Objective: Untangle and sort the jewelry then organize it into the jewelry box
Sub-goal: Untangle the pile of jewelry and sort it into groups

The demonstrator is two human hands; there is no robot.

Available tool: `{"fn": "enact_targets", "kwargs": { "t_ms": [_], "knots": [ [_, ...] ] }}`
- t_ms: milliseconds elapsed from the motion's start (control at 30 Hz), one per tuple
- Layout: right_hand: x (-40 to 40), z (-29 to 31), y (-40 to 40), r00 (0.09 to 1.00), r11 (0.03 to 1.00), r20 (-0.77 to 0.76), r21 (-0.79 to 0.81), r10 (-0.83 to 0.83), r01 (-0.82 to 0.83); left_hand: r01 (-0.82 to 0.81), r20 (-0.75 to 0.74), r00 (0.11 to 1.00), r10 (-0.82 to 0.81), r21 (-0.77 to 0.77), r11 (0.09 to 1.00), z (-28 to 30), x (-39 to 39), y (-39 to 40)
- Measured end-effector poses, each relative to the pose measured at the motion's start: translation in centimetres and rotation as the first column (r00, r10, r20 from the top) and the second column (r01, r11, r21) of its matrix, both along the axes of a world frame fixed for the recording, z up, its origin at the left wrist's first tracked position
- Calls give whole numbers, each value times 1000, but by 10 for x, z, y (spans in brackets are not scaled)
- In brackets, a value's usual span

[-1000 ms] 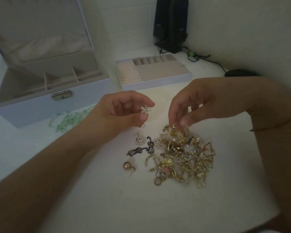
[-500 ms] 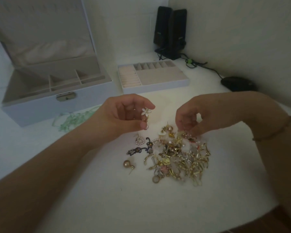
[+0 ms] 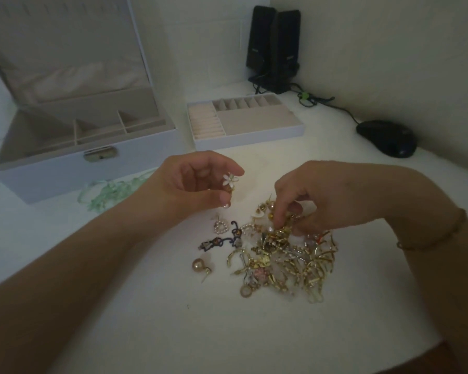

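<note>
1. White tabletop (image 3: 119,333), dimly lit, set into a pale wall corner.
2. Left hand (image 3: 189,184): raised just off the surface, fingers curled, pinching a white flower earring (image 3: 230,180) between thumb and forefinger.
3. Right hand (image 3: 322,201): fingertips lowered into the far edge of the jewelry pile (image 3: 284,255), pinching a gold piece there; thin bracelet (image 3: 441,236) on its wrist.
4. Jewelry pile: tangled gold hooks, hoops and beads, lying below and between both hands.
5. Loose pieces just below the left hand: pearl heart (image 3: 220,228), dark blue beaded item (image 3: 219,240), round pearl stud (image 3: 199,265).
6. Jewelry box (image 3: 65,163): lid up, beyond the left hand, compartments showing.
7. Removable tray (image 3: 249,136): beyond both hands, beside the box.
8. Green ribbon tangle (image 3: 108,193): left of the left hand, against the box front.
9. Black speakers (image 3: 273,49) and mouse (image 3: 387,137): far beyond the right hand.
</note>
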State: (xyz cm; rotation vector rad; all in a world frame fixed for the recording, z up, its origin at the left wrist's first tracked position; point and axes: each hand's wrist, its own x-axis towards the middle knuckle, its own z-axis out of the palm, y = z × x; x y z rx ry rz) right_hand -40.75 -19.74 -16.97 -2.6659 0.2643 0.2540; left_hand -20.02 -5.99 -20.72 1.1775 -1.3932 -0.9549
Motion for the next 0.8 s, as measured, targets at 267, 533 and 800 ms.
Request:
{"fn": "enact_targets", "kwargs": {
  "t_ms": [267, 533, 800],
  "knots": [
    [-12, 11, -9, 993, 960, 111, 275, 30, -60, -6, 10, 1000, 6, 1, 1000, 2, 0, 1],
    [-6, 7, -6, 976, 842, 220, 527, -5, -115, -27, 24, 999, 27, -10, 1000, 4, -2, 1],
    [1, 0, -8, 946, 751, 292, 654, -143, -88, -35, 9, 999, 35, 0, 999, 5, -4, 1]
  ]
}}
